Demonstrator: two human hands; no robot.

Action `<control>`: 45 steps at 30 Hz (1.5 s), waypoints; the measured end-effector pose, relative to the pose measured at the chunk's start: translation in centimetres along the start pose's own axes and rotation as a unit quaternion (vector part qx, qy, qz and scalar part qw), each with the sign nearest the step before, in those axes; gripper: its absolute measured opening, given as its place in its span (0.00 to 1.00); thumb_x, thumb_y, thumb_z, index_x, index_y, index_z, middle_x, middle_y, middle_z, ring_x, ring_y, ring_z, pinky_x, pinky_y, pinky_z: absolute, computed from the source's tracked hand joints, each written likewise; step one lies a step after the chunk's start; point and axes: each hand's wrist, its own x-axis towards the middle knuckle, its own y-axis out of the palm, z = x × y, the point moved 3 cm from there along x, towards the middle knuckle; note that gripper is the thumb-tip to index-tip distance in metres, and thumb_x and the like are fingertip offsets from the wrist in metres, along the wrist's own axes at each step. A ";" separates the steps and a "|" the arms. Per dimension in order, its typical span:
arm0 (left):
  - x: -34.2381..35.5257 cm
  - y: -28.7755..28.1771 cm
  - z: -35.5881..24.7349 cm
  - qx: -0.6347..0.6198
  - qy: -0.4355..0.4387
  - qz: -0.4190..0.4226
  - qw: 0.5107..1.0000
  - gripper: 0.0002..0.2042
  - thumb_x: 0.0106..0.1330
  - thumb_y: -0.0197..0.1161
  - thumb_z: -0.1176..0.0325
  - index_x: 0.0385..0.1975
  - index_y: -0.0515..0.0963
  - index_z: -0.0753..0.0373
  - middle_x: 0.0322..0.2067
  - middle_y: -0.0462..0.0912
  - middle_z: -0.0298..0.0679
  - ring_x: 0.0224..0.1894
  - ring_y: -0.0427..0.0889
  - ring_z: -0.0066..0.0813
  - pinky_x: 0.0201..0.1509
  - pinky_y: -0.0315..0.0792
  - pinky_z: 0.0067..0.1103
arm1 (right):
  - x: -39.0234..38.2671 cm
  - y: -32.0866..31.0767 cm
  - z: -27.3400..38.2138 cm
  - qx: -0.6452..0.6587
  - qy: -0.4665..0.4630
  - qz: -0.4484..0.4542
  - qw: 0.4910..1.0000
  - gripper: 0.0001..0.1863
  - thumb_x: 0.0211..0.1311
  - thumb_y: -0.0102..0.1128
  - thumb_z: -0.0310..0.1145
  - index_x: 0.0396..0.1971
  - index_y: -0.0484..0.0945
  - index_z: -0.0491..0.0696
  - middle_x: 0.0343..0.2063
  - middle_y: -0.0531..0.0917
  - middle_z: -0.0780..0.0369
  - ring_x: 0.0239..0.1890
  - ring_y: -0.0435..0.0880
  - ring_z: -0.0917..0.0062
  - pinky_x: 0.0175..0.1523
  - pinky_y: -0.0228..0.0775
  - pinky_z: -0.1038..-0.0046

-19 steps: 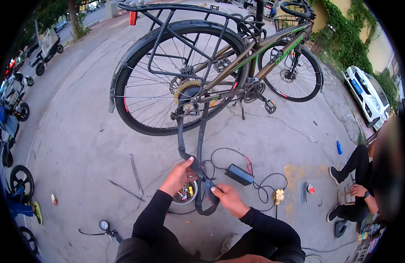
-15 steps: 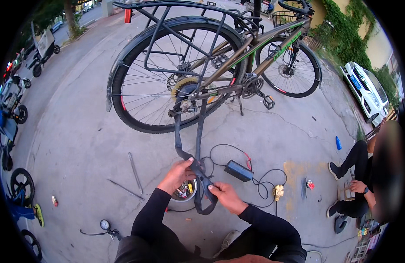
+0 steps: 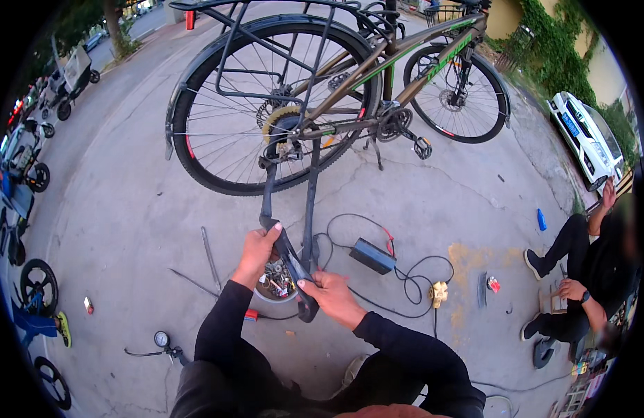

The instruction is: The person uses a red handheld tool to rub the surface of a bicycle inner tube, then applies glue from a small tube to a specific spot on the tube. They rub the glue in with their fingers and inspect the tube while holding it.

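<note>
A black rubber inner tube (image 3: 289, 252) hangs from around the bicycle's rear hub area, with two strands running down to my hands. My left hand (image 3: 256, 252) grips the tube, its thumb on top. Lower and to the right, my right hand (image 3: 334, 296) pinches the tube near its bent lower end. The stretch between my hands lies slanted and flattened, showing a greyish patch. Beyond it stands the bicycle (image 3: 426, 87), its rear wheel (image 3: 186, 136) nearest me. Beneath the tube is a round bowl (image 3: 277, 299) of small metal parts, partly hidden.
Two tyre levers or rods (image 3: 210, 258) lie left of the bowl. A pressure gauge with hose (image 3: 162, 340) sits nearer. To the right are a black box (image 3: 373, 256) with cables and a yellow socket (image 3: 439, 294). A seated person (image 3: 593, 272) is at far right.
Both hands have moved a little left and up in the view. The tube between them is now turned and drawn flatter, uncovering more of the bowl. The seated person has raised a hand.
</note>
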 end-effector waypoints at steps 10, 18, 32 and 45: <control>4.0 3.0 3.1 -0.053 -0.011 -0.017 0.998 0.16 0.69 0.64 0.55 0.25 0.77 0.61 0.20 0.78 0.31 0.18 0.75 0.20 0.22 0.68 0.21 | -2.8 -1.6 1.1 -0.227 -0.097 -0.077 0.966 0.17 0.65 0.63 0.37 0.22 0.75 0.40 0.19 0.82 0.53 0.21 0.81 0.61 0.29 0.69 0.63; 1.4 6.3 -0.4 -0.044 0.046 0.016 0.998 0.18 0.70 0.62 0.53 0.25 0.77 0.61 0.19 0.79 0.33 0.17 0.74 0.19 0.20 0.65 0.18 | -3.3 -4.8 0.7 -0.141 -0.079 -0.045 0.986 0.11 0.68 0.61 0.33 0.32 0.77 0.38 0.23 0.85 0.59 0.27 0.83 0.78 0.34 0.73 0.71; -2.9 5.9 -2.6 -0.175 -0.066 0.181 0.966 0.18 0.72 0.58 0.48 0.39 0.78 0.60 0.33 0.84 0.36 0.32 0.82 0.26 0.36 0.74 0.25 | -1.6 -4.2 2.1 0.025 -0.027 -0.002 0.999 0.13 0.72 0.59 0.37 0.36 0.79 0.40 0.29 0.84 0.66 0.33 0.78 0.88 0.38 0.70 0.81; -3.6 2.7 -5.1 -0.041 0.068 0.065 0.995 0.20 0.75 0.54 0.50 0.37 0.79 0.63 0.28 0.84 0.35 0.26 0.82 0.21 0.29 0.75 0.18 | -2.0 -2.8 3.6 -0.117 -0.065 -0.013 0.991 0.15 0.70 0.62 0.35 0.26 0.77 0.40 0.19 0.79 0.67 0.24 0.70 0.90 0.27 0.62 0.80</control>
